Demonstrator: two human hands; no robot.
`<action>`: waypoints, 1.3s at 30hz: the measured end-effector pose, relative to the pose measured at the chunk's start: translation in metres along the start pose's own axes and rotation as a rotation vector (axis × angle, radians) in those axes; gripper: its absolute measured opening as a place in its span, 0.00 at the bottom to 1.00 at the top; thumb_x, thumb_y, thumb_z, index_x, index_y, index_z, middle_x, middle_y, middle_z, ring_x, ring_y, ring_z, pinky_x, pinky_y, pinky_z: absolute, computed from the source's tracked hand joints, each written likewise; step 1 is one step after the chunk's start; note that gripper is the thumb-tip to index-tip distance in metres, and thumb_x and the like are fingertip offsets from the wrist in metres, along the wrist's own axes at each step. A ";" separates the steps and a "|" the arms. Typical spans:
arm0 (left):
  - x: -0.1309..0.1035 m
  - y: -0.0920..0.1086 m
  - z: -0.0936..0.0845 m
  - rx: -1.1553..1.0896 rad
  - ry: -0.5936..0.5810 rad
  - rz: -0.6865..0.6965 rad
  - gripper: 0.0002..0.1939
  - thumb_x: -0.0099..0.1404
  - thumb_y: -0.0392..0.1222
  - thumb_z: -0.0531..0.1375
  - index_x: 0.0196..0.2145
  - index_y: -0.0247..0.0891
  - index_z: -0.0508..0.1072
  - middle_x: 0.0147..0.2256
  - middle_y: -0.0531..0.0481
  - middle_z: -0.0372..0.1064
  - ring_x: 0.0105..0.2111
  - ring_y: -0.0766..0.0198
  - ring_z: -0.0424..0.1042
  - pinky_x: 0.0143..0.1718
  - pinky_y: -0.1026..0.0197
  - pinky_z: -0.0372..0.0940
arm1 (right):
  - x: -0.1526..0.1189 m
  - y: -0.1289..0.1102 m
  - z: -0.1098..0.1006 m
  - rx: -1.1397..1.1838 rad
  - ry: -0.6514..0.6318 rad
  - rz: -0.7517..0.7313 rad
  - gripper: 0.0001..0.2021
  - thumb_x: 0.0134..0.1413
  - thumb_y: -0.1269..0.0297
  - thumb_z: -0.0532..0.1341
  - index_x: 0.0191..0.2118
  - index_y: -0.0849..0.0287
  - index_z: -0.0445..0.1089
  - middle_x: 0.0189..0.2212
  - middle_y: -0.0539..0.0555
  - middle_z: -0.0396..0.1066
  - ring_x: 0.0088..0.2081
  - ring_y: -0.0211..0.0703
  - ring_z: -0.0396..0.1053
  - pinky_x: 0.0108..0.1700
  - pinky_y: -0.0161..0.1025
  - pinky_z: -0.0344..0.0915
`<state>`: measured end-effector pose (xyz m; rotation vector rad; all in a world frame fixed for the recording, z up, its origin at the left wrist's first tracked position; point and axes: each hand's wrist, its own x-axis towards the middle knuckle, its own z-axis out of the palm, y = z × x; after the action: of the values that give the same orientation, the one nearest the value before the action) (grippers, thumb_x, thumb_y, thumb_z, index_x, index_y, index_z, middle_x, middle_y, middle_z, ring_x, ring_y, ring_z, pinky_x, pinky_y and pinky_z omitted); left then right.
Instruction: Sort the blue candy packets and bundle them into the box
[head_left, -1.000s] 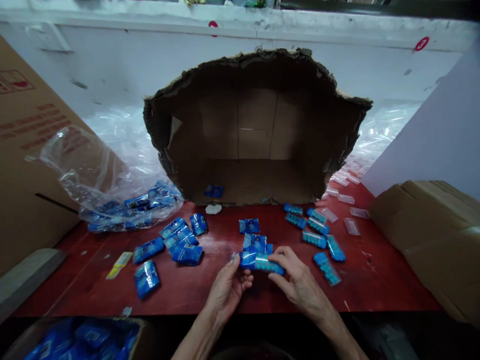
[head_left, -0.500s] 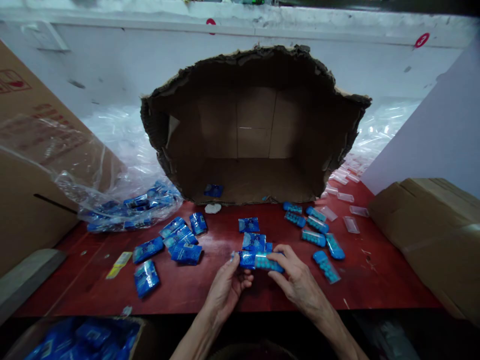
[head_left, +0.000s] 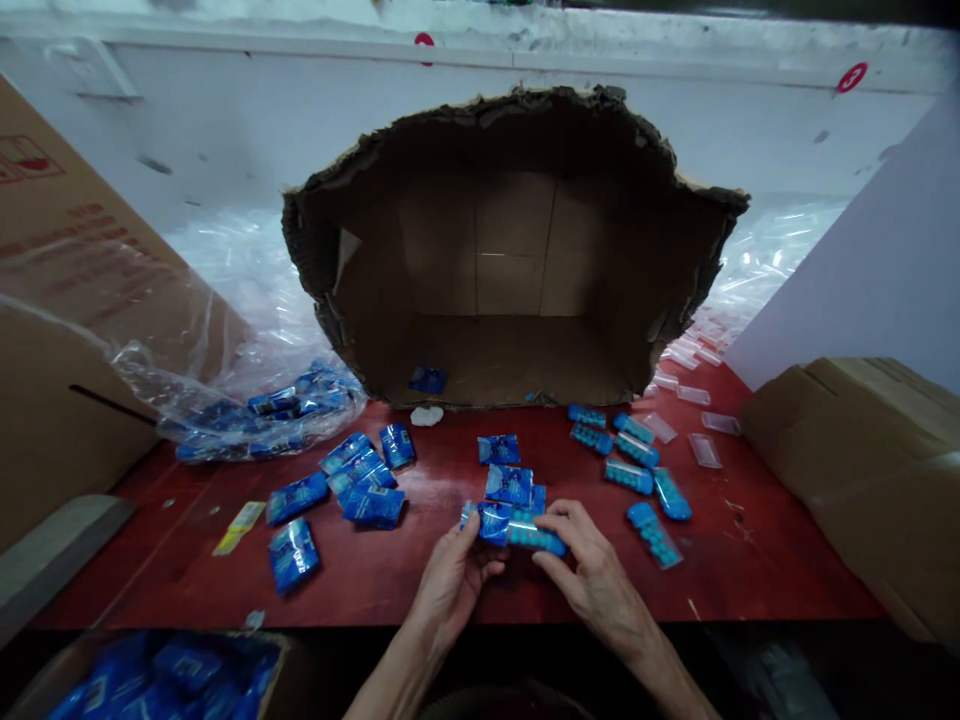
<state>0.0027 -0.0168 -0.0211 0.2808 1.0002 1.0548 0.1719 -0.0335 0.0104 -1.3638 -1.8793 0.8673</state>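
Observation:
My left hand (head_left: pixel 459 572) pinches a blue printed packet (head_left: pixel 493 523) between thumb and fingers. Into or against the packet's right end runs a clear tube of turquoise balls (head_left: pixel 534 533); I cannot tell how deep it sits. The thumb and fingers of my right hand (head_left: pixel 586 552) close on the tube's right end. Just beyond lie more blue packets (head_left: pixel 509 484), flat on the red table (head_left: pixel 450 590). Several filled tubes (head_left: pixel 628 476) with blue caps rest to the right of my hands.
A torn-edged cardboard box (head_left: pixel 517 360) opens toward me at the back. Blue packets (head_left: pixel 369 507) and a plastic bag (head_left: pixel 262 425) of more packets lie left. Clear empty cases (head_left: pixel 704 450) are scattered right, beside a closed carton (head_left: pixel 862 480). A box of packets (head_left: pixel 180 670) sits below the front edge.
The tube's right end has tipped down slightly, and my right hand's fingers have shifted a little on it. My left hand keeps its hold on the packet.

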 end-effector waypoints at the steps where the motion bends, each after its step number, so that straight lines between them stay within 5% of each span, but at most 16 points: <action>1: -0.001 0.001 0.001 0.006 -0.001 0.008 0.09 0.52 0.43 0.60 0.28 0.33 0.69 0.23 0.48 0.70 0.22 0.64 0.70 0.20 0.66 0.64 | 0.000 0.000 0.000 0.009 0.010 0.004 0.12 0.49 0.70 0.55 0.42 0.54 0.63 0.40 0.54 0.60 0.41 0.42 0.63 0.43 0.37 0.62; 13: 0.003 0.002 0.003 -0.066 0.173 -0.089 0.11 0.51 0.44 0.61 0.25 0.33 0.66 0.17 0.53 0.66 0.16 0.69 0.66 0.14 0.70 0.59 | -0.006 0.005 -0.003 0.066 0.174 0.071 0.11 0.48 0.67 0.57 0.40 0.54 0.64 0.41 0.54 0.63 0.44 0.44 0.62 0.45 0.37 0.61; 29: -0.004 -0.003 0.004 -0.114 0.098 -0.168 0.13 0.53 0.48 0.58 0.29 0.34 0.66 0.19 0.51 0.67 0.15 0.71 0.65 0.15 0.70 0.59 | -0.006 -0.004 0.002 0.082 0.157 0.024 0.11 0.49 0.69 0.56 0.41 0.55 0.64 0.43 0.55 0.60 0.45 0.44 0.61 0.45 0.38 0.62; 39: -0.009 -0.003 0.008 -0.094 0.099 -0.172 0.16 0.53 0.51 0.57 0.29 0.33 0.65 0.18 0.50 0.66 0.16 0.70 0.65 0.15 0.71 0.59 | -0.011 -0.008 0.006 -0.126 0.127 -0.134 0.13 0.51 0.71 0.53 0.44 0.57 0.61 0.43 0.58 0.58 0.43 0.44 0.64 0.43 0.39 0.65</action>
<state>0.0101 -0.0236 -0.0139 0.0647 1.0407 0.9631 0.1655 -0.0471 0.0118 -1.3179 -1.9283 0.5906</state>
